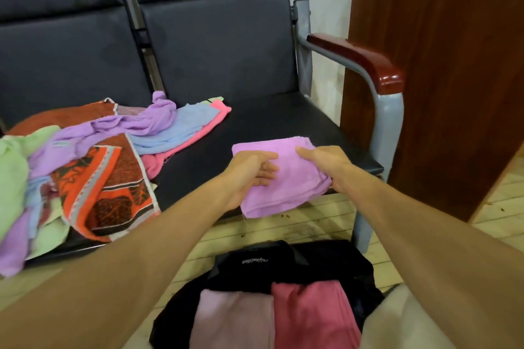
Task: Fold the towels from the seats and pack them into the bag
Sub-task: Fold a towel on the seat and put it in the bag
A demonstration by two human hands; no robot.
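- Folded purple towel (286,176) lies at the front edge of the right-hand seat (283,119), its near corner hanging a little past the seat lip.
- Left hand (252,171) holds the towel's left side: fingers curled, fingertips on top of the cloth, the towel edge running under the palm.
- Right hand (329,163) holds the towel's right side: thumb laid across the top, the other fingers wrapped down round the right edge and out of sight.
- Both forearms reach in from the bottom corners, bare.
- Black bag (297,263) sits open on the floor just in front of the seat, below the hands.
- Inside the bag, two folded towels side by side and touching: a pale pink towel (232,317) on the left, a dark pink towel (312,312) on the right.
- Heap of unfolded towels (85,156) covers the left seat and spills onto the right one; lilac, light blue, pink, green and an orange patterned piece show in it, all tangled.
- The heap lies apart from the purple towel, bare black seat between them.
- Armrest (360,59) with a red-brown top on a grey metal frame stands to the right of the seat.
- Brown wooden panel (442,79) stands just beyond the armrest.
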